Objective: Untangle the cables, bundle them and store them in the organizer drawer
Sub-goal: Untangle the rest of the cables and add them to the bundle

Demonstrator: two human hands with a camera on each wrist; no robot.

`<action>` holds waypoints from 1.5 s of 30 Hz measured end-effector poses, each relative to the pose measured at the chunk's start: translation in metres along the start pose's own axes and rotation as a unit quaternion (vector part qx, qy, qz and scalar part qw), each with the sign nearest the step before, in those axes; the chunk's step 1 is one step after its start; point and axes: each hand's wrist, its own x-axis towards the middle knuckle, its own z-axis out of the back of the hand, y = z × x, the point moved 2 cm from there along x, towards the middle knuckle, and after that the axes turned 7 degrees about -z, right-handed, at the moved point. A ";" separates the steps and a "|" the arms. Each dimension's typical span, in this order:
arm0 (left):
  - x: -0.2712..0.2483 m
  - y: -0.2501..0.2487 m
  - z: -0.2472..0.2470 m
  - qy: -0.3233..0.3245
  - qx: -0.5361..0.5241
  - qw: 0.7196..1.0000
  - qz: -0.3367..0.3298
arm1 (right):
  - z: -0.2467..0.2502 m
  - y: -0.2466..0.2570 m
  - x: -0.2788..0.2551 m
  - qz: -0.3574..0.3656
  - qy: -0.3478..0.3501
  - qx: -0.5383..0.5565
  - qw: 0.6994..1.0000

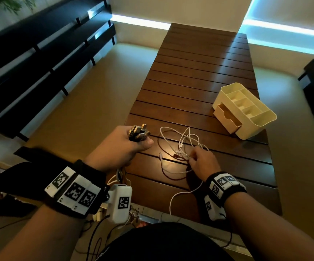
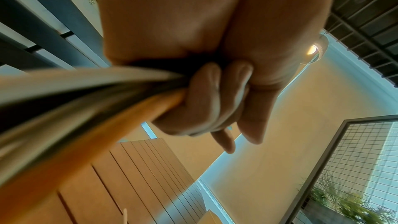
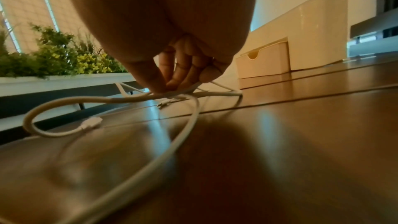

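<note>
Your left hand [image 1: 122,146] grips a fistful of cable ends, keeping them gathered. Your right hand [image 1: 202,162] pinches the white cables [image 1: 180,140] tangled on the table [image 1: 199,72], near the organizer's open drawer [image 1: 227,117].

Tangled thin white cables [image 1: 182,146] loosely looped on my wooden surface [image 1: 199,76]; cream plastic organizer [image 1: 254,117] far right, small drawer [image 1: 227,119] pulled open.

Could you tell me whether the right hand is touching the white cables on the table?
Touching: the right wrist view shows the right hand pinching the white cables.
</note>
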 end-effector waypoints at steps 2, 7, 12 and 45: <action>0.000 0.000 0.001 0.000 -0.001 1.000 0.000 | 0.002 0.002 -0.003 -0.013 0.026 0.062 0.998; -0.004 0.000 0.003 -0.001 0.004 1.000 -0.001 | 0.006 0.008 -0.005 -0.023 0.058 0.237 0.969; -0.010 0.002 0.007 0.003 0.001 1.000 -0.007 | 0.003 0.004 -0.004 -0.019 0.018 0.200 0.979; 0.001 -0.002 0.012 0.023 -0.044 0.998 -0.030 | -0.029 0.029 -0.011 0.078 0.095 -0.109 0.986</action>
